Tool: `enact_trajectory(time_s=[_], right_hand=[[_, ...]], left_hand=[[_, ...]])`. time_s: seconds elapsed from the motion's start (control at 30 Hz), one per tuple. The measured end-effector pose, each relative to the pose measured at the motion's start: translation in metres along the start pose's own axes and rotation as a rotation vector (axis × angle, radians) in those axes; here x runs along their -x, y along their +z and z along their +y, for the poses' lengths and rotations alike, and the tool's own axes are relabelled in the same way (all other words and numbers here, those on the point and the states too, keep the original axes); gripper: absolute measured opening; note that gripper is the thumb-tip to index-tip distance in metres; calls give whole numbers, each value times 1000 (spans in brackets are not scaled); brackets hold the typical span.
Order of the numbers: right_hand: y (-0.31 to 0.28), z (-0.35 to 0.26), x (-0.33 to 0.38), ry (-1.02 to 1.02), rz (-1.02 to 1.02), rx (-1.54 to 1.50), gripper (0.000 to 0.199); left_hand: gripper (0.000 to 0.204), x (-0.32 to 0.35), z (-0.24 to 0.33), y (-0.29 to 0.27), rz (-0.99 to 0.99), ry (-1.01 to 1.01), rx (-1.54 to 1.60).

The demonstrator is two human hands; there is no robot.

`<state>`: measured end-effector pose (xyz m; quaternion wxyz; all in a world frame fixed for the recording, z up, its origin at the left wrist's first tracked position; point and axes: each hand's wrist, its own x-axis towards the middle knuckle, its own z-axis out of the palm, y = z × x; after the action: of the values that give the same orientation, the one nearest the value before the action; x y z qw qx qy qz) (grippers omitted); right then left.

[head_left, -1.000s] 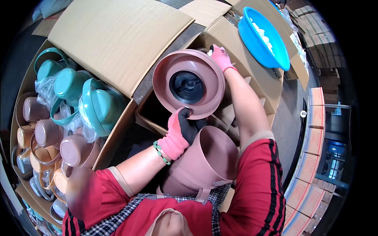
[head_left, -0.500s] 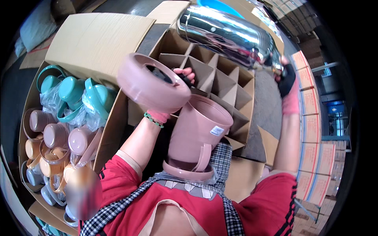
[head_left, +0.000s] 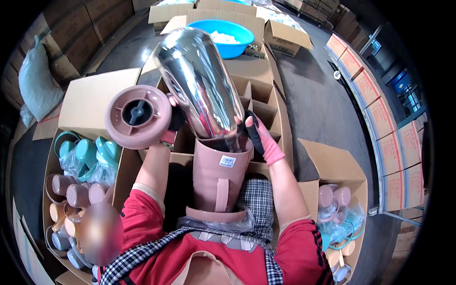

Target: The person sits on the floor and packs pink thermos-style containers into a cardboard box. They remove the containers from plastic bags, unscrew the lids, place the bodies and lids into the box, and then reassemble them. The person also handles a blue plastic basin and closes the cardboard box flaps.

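A pink jug shell (head_left: 216,178) with a side handle and a white label stands upright in front of me, its open mouth up. A shiny silver vacuum flask liner (head_left: 197,78) tilts over it, its narrow lower end in the shell's mouth. My right hand (head_left: 257,135), in a dark fingerless glove, is closed around the liner near that end. A round pink base cap (head_left: 160,130) with a dark centre is held in my left hand (head_left: 175,115). That hand is partly hidden behind the cap, its fingertips beside the liner.
A divided carton (head_left: 266,111) lies beyond the shell. Cartons of coloured cups stand left (head_left: 118,178) and right (head_left: 311,190). Farther off are a blue basin (head_left: 240,32) with white pieces, a white sack (head_left: 38,88) and stacked cartons (head_left: 380,114) along the right.
My right hand has brought the silver liner from the upper right to the shell, its narrow end now down in the mouth. My left hand has shifted left with the cap. The view has shifted too.
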<state>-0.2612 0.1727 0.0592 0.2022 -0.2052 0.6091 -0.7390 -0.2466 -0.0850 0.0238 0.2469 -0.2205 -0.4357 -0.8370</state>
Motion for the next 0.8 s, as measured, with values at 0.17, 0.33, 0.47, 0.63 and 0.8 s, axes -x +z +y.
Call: enact_trajectory(time_s=[0.17,0.33,0.47,0.63,0.8], right_hand=[[-27,46,3,123,178,-7,52],[-22,36,8,-146,250,-129,68],[-7,0,9,-85,33,205,87],[3,-35,4,149,-337,800,73],[16,-48,-15,266,-589,1139,69]], left_hand=[[24,13,7,18,-114,-211,53],[24,50,33,62,202,-511,185],[27,68,34,58,390,-525,333],[20,78,47,56,308,-650,470],[14,89,68,62,231,-627,539]])
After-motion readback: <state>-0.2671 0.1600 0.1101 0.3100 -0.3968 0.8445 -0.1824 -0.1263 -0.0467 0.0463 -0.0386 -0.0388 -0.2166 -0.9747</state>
